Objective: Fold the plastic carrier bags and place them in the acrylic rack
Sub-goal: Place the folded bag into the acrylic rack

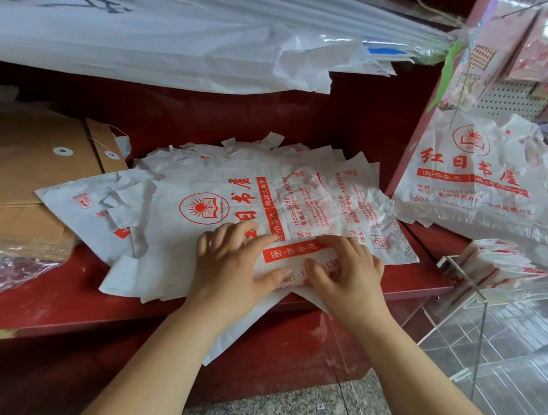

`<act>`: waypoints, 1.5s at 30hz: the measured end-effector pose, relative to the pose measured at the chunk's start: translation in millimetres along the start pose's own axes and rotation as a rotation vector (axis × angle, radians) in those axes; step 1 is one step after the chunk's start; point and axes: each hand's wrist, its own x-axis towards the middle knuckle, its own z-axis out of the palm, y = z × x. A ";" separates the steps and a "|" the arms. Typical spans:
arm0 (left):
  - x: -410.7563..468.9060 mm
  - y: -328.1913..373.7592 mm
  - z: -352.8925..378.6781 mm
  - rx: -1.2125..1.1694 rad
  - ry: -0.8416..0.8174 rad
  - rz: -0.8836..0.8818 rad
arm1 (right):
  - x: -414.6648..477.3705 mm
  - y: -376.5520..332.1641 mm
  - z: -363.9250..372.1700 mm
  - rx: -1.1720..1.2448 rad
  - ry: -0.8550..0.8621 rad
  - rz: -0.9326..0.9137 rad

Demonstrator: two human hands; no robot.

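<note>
Pressing with flattened fingers, neither grip closed round anything, the left hand [234, 264] and right hand [346, 268] hold a carrier bag [299, 251] on the bag pile [328, 199] at the red surface's [52, 302] front edge, its folded band running 9 to 3 o'clock, toward the acrylic rack [448, 260].

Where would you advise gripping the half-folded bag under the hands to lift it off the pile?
Pinch the half-folded bag at its near edge, from the front: that edge juts past the red shelf lip, so fingers should slip under.
</note>
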 end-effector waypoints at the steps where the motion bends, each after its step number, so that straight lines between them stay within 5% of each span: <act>1: 0.0 1.2 -2.4 0.013 -0.078 0.022 | -0.5 1.0 0.1 -0.003 0.011 -0.003; 6: 2.3 4.4 -9.6 -0.017 -0.360 -0.041 | -1.7 0.7 -4.3 0.019 -0.067 0.027; 14: 7.6 13.6 -20.9 0.005 -0.353 -0.030 | 7.5 -0.3 -19.1 -0.062 -0.287 0.072; 19: 20.1 18.3 -33.8 -0.243 -0.424 -0.212 | 6.3 -0.5 -23.5 -0.055 -0.253 0.008; 23: 22.7 21.7 -52.1 -0.387 -0.459 -0.257 | 2.1 -6.4 -39.6 0.207 -0.232 0.065; 26: 21.1 31.8 -70.5 -0.531 -0.323 -0.306 | -5.1 -9.2 -58.7 0.498 -0.189 0.139; 34: 22.3 109.0 -93.0 -0.778 -0.149 -0.251 | -35.4 8.6 -111.6 0.721 -0.039 0.268; 41: 27.6 168.4 -53.2 -0.936 -0.457 -0.338 | -58.6 57.9 -136.6 1.097 0.017 0.586; 45: 25.8 198.2 -17.6 -0.797 -0.382 -0.322 | -71.5 93.5 -151.9 1.024 0.028 0.595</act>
